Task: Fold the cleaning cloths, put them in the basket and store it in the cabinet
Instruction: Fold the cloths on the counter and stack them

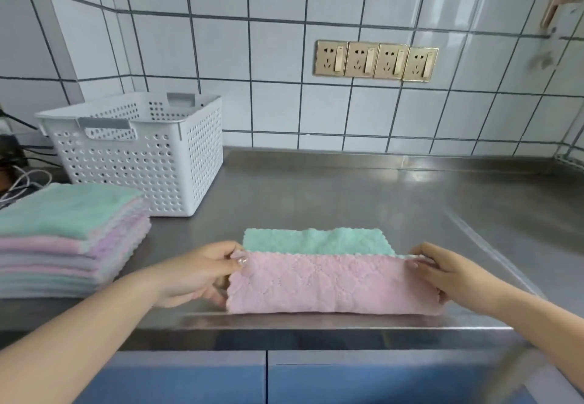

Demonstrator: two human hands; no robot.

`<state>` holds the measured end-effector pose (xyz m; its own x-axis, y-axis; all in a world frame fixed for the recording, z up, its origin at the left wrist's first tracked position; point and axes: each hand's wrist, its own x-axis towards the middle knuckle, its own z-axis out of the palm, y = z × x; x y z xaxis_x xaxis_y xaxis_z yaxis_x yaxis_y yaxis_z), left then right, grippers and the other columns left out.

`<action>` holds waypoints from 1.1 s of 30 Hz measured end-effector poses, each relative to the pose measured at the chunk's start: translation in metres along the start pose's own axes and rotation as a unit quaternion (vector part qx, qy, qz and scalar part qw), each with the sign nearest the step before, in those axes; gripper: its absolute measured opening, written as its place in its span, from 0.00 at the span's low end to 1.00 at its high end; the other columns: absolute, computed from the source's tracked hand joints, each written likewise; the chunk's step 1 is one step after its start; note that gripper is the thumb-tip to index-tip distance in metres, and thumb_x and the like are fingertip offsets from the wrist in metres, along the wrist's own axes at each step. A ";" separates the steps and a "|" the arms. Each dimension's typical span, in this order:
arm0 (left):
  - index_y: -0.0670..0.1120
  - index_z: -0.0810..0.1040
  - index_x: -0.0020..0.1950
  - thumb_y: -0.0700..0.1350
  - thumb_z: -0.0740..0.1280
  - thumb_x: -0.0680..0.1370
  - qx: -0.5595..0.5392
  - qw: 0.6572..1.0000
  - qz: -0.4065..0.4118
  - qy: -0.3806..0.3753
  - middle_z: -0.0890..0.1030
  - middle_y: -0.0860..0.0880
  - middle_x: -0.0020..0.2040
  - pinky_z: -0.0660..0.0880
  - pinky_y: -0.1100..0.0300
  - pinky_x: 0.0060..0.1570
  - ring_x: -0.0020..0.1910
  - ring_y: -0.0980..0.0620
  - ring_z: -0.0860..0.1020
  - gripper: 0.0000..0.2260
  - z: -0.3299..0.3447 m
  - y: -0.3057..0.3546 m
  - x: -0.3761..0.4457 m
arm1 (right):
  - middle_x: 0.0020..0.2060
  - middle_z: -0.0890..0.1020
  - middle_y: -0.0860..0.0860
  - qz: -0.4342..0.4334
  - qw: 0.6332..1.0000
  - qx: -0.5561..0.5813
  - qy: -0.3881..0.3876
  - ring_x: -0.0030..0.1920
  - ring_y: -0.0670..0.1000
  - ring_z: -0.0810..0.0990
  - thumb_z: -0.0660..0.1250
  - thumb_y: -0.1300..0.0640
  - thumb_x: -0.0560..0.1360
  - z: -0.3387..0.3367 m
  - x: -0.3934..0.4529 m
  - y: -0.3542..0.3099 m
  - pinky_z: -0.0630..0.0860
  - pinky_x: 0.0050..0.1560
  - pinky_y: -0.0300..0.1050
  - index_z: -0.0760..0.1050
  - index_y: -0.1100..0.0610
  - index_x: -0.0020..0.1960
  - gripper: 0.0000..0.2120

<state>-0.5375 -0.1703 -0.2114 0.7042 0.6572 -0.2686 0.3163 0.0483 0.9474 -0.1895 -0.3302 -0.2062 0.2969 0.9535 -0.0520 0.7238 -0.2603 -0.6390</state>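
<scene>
A cleaning cloth [328, 280], pink on one face and mint green on the other, lies on the steel counter near its front edge. Its near half is lifted and folded over, so the pink face shows in front and a green strip behind. My left hand [202, 272] pinches the cloth's left corner. My right hand [442, 269] pinches the right corner. A white perforated plastic basket [139, 154] with grey handles stands upright at the back left; no cloths show through its holes. A stack of several flat cloths [69, 236], green on top with pink and lilac below, sits left of my hands.
The steel counter [379, 195] stretches right to a tiled wall with a row of gold sockets [376, 60]. Cables [19, 179] lie behind the stack at far left. Blue cabinet doors [265, 378] run below the counter's front edge.
</scene>
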 end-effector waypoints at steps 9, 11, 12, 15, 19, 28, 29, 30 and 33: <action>0.45 0.73 0.50 0.40 0.60 0.80 0.032 0.988 0.013 0.148 0.75 0.49 0.37 0.71 0.62 0.32 0.26 0.60 0.72 0.02 -0.007 0.005 0.043 | 0.31 0.74 0.52 0.028 0.996 -0.041 0.080 0.31 0.49 0.69 0.64 0.51 0.77 0.002 0.051 -0.016 0.65 0.32 0.42 0.74 0.61 0.42 0.13; 0.48 0.72 0.55 0.41 0.61 0.80 0.063 0.981 0.014 0.183 0.75 0.46 0.42 0.71 0.62 0.33 0.32 0.55 0.72 0.05 -0.011 0.003 0.061 | 0.34 0.75 0.54 0.044 0.995 -0.041 0.080 0.33 0.51 0.70 0.65 0.51 0.77 0.006 0.070 -0.015 0.65 0.33 0.43 0.75 0.65 0.46 0.15; 0.49 0.71 0.58 0.40 0.60 0.80 0.080 0.977 0.013 0.196 0.74 0.45 0.44 0.71 0.61 0.33 0.34 0.53 0.71 0.08 -0.014 0.003 0.068 | 0.35 0.75 0.54 0.054 0.995 -0.046 0.071 0.34 0.51 0.71 0.64 0.52 0.77 0.007 0.078 -0.015 0.65 0.33 0.43 0.75 0.65 0.48 0.15; 0.48 0.66 0.67 0.39 0.60 0.80 0.089 0.974 0.019 0.209 0.72 0.44 0.42 0.72 0.61 0.31 0.34 0.52 0.70 0.16 -0.019 0.003 0.088 | 0.35 0.75 0.54 0.093 0.994 -0.037 0.036 0.33 0.52 0.73 0.63 0.53 0.78 0.008 0.099 -0.013 0.70 0.31 0.42 0.74 0.62 0.45 0.11; 0.47 0.63 0.70 0.39 0.61 0.80 0.120 0.969 0.004 0.218 0.73 0.46 0.42 0.75 0.63 0.29 0.35 0.52 0.73 0.19 -0.021 0.002 0.101 | 0.34 0.74 0.52 0.113 0.993 -0.035 0.026 0.31 0.51 0.74 0.63 0.54 0.77 0.010 0.113 -0.007 0.73 0.28 0.41 0.71 0.56 0.40 0.09; 0.47 0.58 0.74 0.36 0.61 0.78 0.106 0.975 -0.071 0.184 0.74 0.45 0.42 0.77 0.63 0.28 0.33 0.51 0.74 0.27 -0.026 0.008 0.108 | 0.41 0.77 0.50 0.087 0.990 -0.098 0.055 0.41 0.51 0.74 0.65 0.52 0.76 0.018 0.123 0.000 0.67 0.34 0.41 0.74 0.55 0.48 0.07; 0.47 0.57 0.75 0.37 0.62 0.78 0.119 0.973 -0.076 0.182 0.75 0.44 0.42 0.77 0.62 0.30 0.34 0.51 0.74 0.27 -0.026 0.010 0.107 | 0.43 0.77 0.51 0.091 0.989 -0.101 0.061 0.41 0.51 0.75 0.65 0.51 0.76 0.016 0.123 -0.001 0.68 0.36 0.42 0.74 0.55 0.50 0.08; 0.48 0.56 0.75 0.39 0.62 0.78 0.156 0.968 -0.078 0.183 0.76 0.44 0.44 0.76 0.62 0.33 0.36 0.51 0.74 0.27 -0.026 0.012 0.106 | 0.45 0.78 0.51 0.094 0.988 -0.105 0.069 0.40 0.51 0.76 0.65 0.51 0.76 0.014 0.124 -0.002 0.69 0.37 0.42 0.74 0.55 0.51 0.08; 0.48 0.58 0.75 0.49 0.64 0.78 0.410 0.885 -0.032 0.217 0.77 0.47 0.58 0.72 0.59 0.50 0.54 0.49 0.75 0.27 -0.027 0.018 0.105 | 0.54 0.80 0.49 0.072 0.979 -0.165 0.095 0.48 0.52 0.79 0.63 0.49 0.77 0.008 0.121 -0.011 0.73 0.46 0.44 0.73 0.53 0.58 0.13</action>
<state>-0.4745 -0.0801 -0.2175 0.4136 0.9088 -0.0553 0.8270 -0.3496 0.4403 -0.1659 -0.2105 -0.2115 0.4985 0.8659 0.0415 0.8185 -0.4543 -0.3517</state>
